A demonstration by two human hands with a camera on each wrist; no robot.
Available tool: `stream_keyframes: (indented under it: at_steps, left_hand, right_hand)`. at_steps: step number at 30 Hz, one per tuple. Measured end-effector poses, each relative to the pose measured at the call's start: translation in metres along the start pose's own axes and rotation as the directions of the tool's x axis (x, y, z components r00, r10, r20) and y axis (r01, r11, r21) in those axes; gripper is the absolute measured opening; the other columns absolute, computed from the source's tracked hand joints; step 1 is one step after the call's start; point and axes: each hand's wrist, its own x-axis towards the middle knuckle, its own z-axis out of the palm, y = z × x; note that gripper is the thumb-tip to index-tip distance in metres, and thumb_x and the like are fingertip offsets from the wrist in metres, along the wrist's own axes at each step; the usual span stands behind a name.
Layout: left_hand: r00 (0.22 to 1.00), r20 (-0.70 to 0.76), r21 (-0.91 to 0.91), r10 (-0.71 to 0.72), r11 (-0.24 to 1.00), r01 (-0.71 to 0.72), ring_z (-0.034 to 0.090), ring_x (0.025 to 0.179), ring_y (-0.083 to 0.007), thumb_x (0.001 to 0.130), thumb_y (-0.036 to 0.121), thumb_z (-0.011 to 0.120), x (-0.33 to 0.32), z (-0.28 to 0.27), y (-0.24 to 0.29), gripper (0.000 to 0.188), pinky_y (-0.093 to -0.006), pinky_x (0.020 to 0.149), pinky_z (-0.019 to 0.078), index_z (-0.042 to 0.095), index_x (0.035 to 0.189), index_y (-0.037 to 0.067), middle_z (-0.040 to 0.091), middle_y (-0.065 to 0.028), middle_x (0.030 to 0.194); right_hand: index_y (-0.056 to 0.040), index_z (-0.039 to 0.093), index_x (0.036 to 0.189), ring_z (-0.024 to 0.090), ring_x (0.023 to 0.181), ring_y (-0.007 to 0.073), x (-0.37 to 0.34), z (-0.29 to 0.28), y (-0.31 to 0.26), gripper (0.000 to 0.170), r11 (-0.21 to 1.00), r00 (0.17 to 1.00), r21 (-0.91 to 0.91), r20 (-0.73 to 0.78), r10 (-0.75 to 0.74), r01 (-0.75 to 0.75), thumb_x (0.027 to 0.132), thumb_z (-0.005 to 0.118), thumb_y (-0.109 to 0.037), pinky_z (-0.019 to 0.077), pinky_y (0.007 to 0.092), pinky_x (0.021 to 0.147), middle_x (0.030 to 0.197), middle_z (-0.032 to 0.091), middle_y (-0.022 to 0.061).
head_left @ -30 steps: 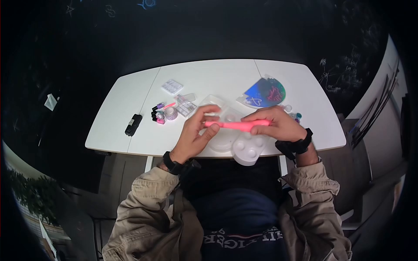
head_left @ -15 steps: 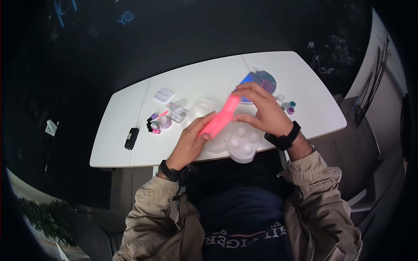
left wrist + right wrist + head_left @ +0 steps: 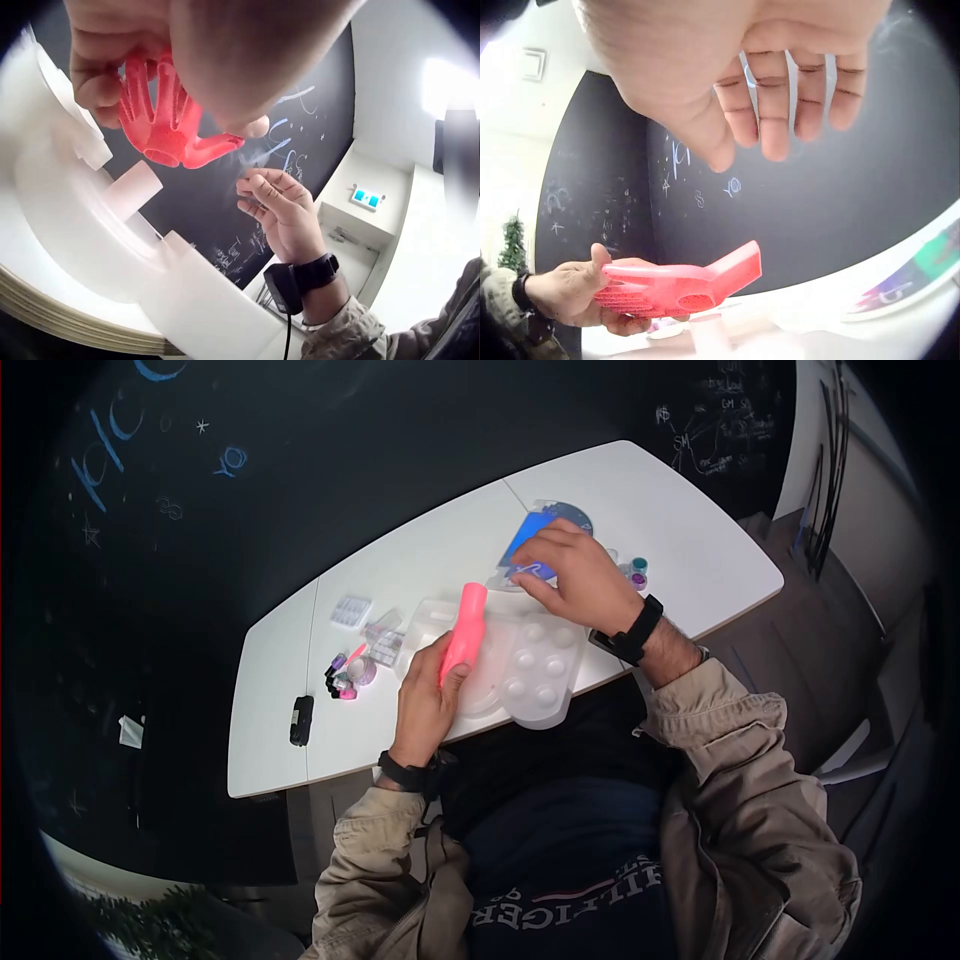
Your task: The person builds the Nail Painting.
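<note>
A bright pink model hand with separate fingers and a thumb is gripped by my left hand. In the left wrist view my fingers hold the model hand by its finger end; its wrist end is free. The right wrist view shows a round hole in the model hand. My right hand is apart from it, fingers loosely bent and holding nothing. Below the model hand lies a translucent white plastic tray with round bumps, and a short white peg stands up near it.
Small nail polish bottles and a round tub cluster at the left, beside clear cases. A black object lies farther left. Behind my right hand is a blue printed sheet; small jars stand to its right.
Both hands held the model hand level at first. It has been tilted up in my left hand, and my right hand has let go and moved up and away. The head view has turned.
</note>
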Motion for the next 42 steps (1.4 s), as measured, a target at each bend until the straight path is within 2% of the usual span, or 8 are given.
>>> stream_keyframes:
  at_steps: [6, 9, 18, 21, 24, 33, 37, 42]
  left_hand:
    - [0.998, 0.06, 0.093, -0.007, 0.996, 0.002, 0.073, 0.118, -0.0473, 0.106, 0.045, 0.078, 0.001, -0.002, 0.013, 0.064, -0.0526, 0.097, 0.0621, 0.064, 0.152, 0.003, 0.069, -0.0266, 0.138]
    - [0.994, 0.093, 0.288, 0.066, 0.953, -0.09, 0.075, 0.117, -0.0453, 0.104, 0.049, 0.079, -0.002, -0.004, 0.018, 0.068, -0.0504, 0.095, 0.0632, 0.064, 0.153, 0.003, 0.069, -0.0241, 0.14]
    - [0.992, 0.127, 0.193, 0.029, 0.98, -0.053, 0.075, 0.116, -0.0466, 0.094, 0.053, 0.088, -0.002, -0.005, 0.015, 0.08, -0.0511, 0.096, 0.0632, 0.064, 0.152, 0.003, 0.066, -0.0245, 0.144]
    - [0.989, 0.128, 0.227, 0.073, 0.969, -0.1, 0.075, 0.117, -0.0465, 0.093, 0.053, 0.089, -0.003, -0.005, 0.008, 0.081, -0.0512, 0.096, 0.0631, 0.064, 0.153, 0.004, 0.066, -0.0243, 0.145]
    - [0.986, 0.162, 0.258, 0.038, 0.963, -0.08, 0.074, 0.119, -0.0463, 0.093, 0.053, 0.089, -0.001, -0.009, 0.008, 0.082, -0.0513, 0.097, 0.0629, 0.063, 0.154, 0.005, 0.065, -0.0241, 0.146]
    - [0.985, 0.146, 0.189, 0.094, 0.974, -0.121, 0.074, 0.117, -0.0481, 0.095, 0.057, 0.085, -0.004, -0.01, -0.003, 0.083, -0.0524, 0.1, 0.0617, 0.062, 0.156, 0.005, 0.063, -0.0269, 0.15]
    - [0.987, 0.156, 0.195, 0.036, 0.978, -0.067, 0.074, 0.117, -0.048, 0.096, 0.055, 0.084, -0.004, -0.014, 0.002, 0.08, -0.0516, 0.1, 0.0621, 0.063, 0.156, 0.005, 0.064, -0.0275, 0.149]
    - [0.985, 0.17, 0.196, 0.029, 0.979, -0.063, 0.074, 0.118, -0.0474, 0.098, 0.05, 0.084, -0.002, -0.016, 0.0, 0.074, -0.051, 0.1, 0.0627, 0.064, 0.155, 0.006, 0.064, -0.0274, 0.149]
  right_hand:
    - [-0.0037, 0.079, 0.105, 0.071, 0.103, 0.034, 0.003, -0.008, 0.003, 0.017, 1.0, 0.999, -0.019, -0.045, -0.007, 0.006, 0.095, 0.083, -0.017, 0.059, 0.0457, 0.093, 0.099, 0.08, 0.012]
    - [-0.0041, 0.079, 0.105, 0.071, 0.103, 0.0344, 0.003, -0.01, 0.007, 0.017, 1.0, 0.997, 0.002, -0.073, 0.001, -0.001, 0.095, 0.083, -0.017, 0.0593, 0.0459, 0.093, 0.099, 0.08, 0.0121]
    - [-0.0057, 0.079, 0.105, 0.071, 0.1, 0.0342, 0.002, -0.024, 0.032, 0.015, 0.996, 0.992, -0.091, -0.124, -0.013, 0.002, 0.095, 0.082, -0.016, 0.059, 0.0454, 0.092, 0.099, 0.081, 0.0106]
    - [-0.005, 0.079, 0.105, 0.071, 0.1, 0.0343, 0.0, -0.034, 0.045, 0.015, 0.99, 0.992, -0.132, -0.125, 0.024, -0.041, 0.095, 0.082, -0.015, 0.0586, 0.0455, 0.091, 0.1, 0.081, 0.0112]
    - [-0.0045, 0.079, 0.105, 0.072, 0.099, 0.0347, -0.004, -0.049, 0.055, 0.014, 0.965, 0.991, -0.238, -0.101, 0.088, -0.11, 0.094, 0.082, -0.014, 0.0582, 0.0454, 0.09, 0.1, 0.081, 0.0118]
    - [-0.0055, 0.082, 0.102, 0.073, 0.1, 0.0363, -0.04, -0.054, 0.094, 0.024, 0.874, 0.941, -0.438, 0.154, 0.303, -0.21, 0.08, 0.091, -0.009, 0.0612, 0.0475, 0.089, 0.098, 0.082, 0.0114]
    - [-0.0078, 0.084, 0.102, 0.072, 0.102, 0.0354, -0.048, -0.036, 0.096, 0.028, 0.868, 0.882, -0.468, 0.323, 0.343, -0.166, 0.076, 0.092, -0.012, 0.0628, 0.0464, 0.09, 0.1, 0.084, 0.01]
    - [-0.0063, 0.084, 0.099, 0.071, 0.103, 0.0354, -0.051, -0.029, 0.092, 0.03, 0.878, 0.862, -0.45, 0.366, 0.35, -0.165, 0.072, 0.094, -0.01, 0.062, 0.0465, 0.091, 0.1, 0.084, 0.0099]
